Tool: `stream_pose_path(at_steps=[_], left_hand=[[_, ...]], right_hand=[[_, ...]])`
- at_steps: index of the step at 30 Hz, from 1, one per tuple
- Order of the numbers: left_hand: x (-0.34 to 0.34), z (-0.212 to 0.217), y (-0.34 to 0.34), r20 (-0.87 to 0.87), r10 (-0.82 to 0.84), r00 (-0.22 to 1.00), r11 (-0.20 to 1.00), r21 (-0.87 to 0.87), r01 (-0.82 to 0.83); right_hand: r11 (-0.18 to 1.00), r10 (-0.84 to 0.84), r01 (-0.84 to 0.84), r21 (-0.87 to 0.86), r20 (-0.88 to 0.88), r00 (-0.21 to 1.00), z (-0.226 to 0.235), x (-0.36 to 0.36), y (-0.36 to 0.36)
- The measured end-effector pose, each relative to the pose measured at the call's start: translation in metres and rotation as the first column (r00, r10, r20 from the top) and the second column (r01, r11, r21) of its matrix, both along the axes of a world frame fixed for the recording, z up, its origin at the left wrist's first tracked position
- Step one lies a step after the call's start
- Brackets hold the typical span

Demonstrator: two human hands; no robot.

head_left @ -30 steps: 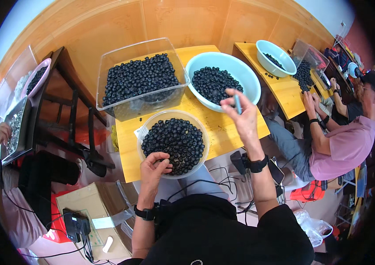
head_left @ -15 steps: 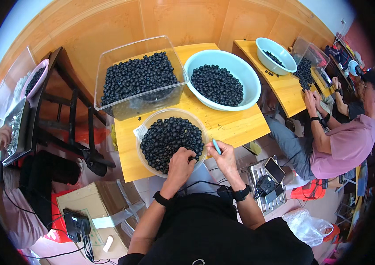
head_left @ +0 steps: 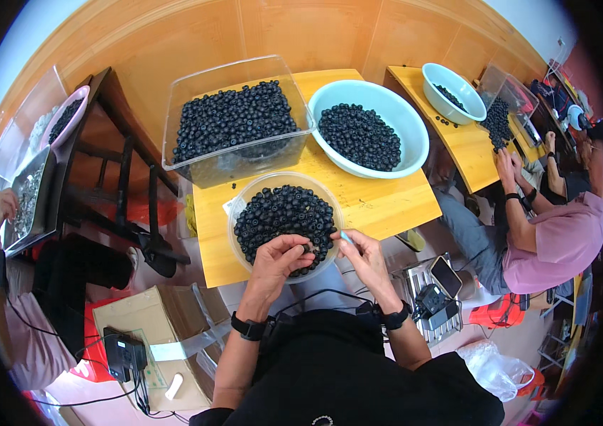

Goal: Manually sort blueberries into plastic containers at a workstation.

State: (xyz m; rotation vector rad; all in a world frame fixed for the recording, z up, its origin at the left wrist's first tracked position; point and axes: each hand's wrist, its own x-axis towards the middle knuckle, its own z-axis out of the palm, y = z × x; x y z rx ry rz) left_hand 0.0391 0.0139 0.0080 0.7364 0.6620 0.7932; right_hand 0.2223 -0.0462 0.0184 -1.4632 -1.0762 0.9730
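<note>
Over the near edge of a round clear tub (head_left: 232, 226) full of small black bead-like pieces (head_left: 280, 216), my left hand (head_left: 276, 264) is closed, pinching one black piece (head_left: 308, 248) between thumb and fingertips. My right hand (head_left: 366, 261), at the tub's right rim, is closed round a slim light-blue tool (head_left: 345, 236). Only a short end of that tool shows; its kind is hidden by the fingers. Something small and dark is at the right fingertips, too small to make out. The two hands are apart.
Behind the tub, on the yellow table (head_left: 386, 206), stand a clear rectangular bin (head_left: 244, 160) and a light-blue basin (head_left: 415, 142), both holding black pieces. A cardboard box (head_left: 131, 319) stands at lower left. Co-workers sit at the right (head_left: 564, 241) and left (head_left: 31, 334).
My left hand has come up off the heap, its fingertips now showing a black piece. My right hand has shifted slightly, its fingers lower over the rim. The whole view has swung a little.
</note>
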Motion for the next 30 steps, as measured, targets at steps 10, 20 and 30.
stream_pose_path(at_steps=[10, 20, 30], left_hand=[[-0.006, -0.002, -0.009, 0.292, -0.021, 0.956, 0.991, -0.121, 0.059], [-0.007, -0.003, -0.013, 0.317, -0.012, 0.949, 0.987, -0.15, 0.063], [-0.01, -0.001, -0.016, 0.371, -0.12, 0.921, 0.982, -0.093, 0.165]], right_hand=[[0.943, 0.178, -0.272, 0.191, 0.401, 0.899, 0.033, -0.018, -0.009], [0.939, 0.165, -0.302, 0.167, 0.553, 0.817, 0.039, -0.02, -0.008], [0.948, 0.062, -0.254, 0.194, 0.667, 0.742, 0.021, -0.006, 0.004]])
